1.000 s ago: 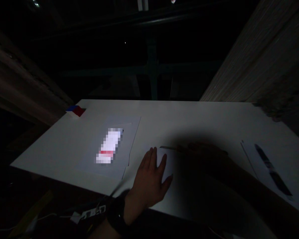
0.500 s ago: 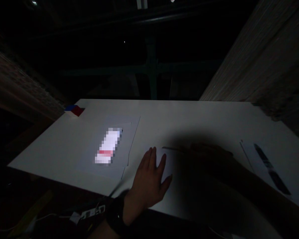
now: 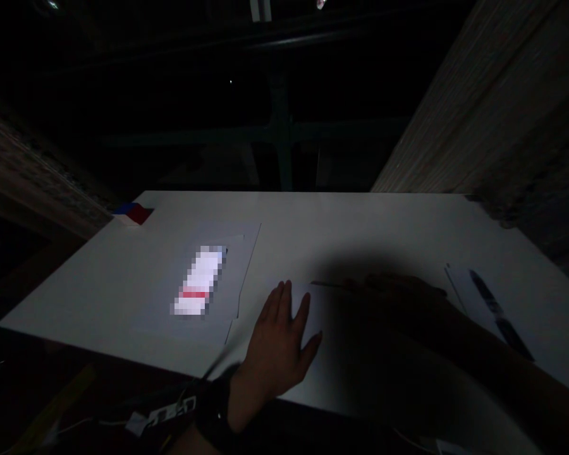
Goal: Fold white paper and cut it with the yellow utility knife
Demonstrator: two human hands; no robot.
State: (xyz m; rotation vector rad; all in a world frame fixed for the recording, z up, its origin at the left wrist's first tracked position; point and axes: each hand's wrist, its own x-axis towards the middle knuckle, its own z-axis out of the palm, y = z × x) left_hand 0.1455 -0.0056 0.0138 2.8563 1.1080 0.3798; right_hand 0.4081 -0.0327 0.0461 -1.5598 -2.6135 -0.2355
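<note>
My left hand lies flat with its fingers spread on a small white sheet of paper at the table's near side; a dark watch is on that wrist. In deep shadow to its right is my right hand, its fingers closed round a slim, dark, pointed tool. The tool's thin end points left, at the sheet's upper edge. Whether it is a blade or a pen cannot be made out. Shadow hides the sheet's right part.
On the white table, a lit, pixelated phone rests on papers at left. Beyond is a blue, red and white block. A dark marker lies on paper at right. A power strip is below the near edge.
The view has shifted slightly, moving the table and most things left in the picture. My right hand and the slim tool have slid a little to the right. My left hand stays on the sheet.
</note>
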